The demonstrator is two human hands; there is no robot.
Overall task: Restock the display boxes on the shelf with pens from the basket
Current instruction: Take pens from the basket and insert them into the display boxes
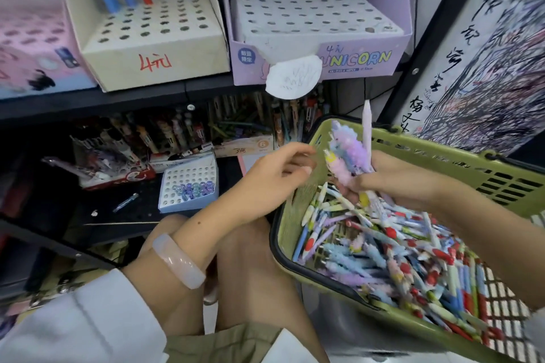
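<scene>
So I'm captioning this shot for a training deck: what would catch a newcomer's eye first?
Probably the green basket at lower right, heaped with colourful pens. Just above it, the right hand grips a bunch of fluffy pastel pens, with the open left hand reaching toward them. Higher up, the purple Unicorn display box shows mostly empty holes.

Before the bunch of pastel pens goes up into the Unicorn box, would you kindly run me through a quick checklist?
1. Pens in hand: ok. The right hand grips a bunch of pastel pens above the green basket.
2. Free hand to pick singles: ok. The left hand is open beside the bunch.
3. Empty holes: ok. The Unicorn box holds three pens; most holes are vacant.
4. Pens match the box: ok, similar bumpy pastel barrels.
5. Tips pointing down: cannot tell.
6. Basket supply: ok, many pens remain.
</scene>
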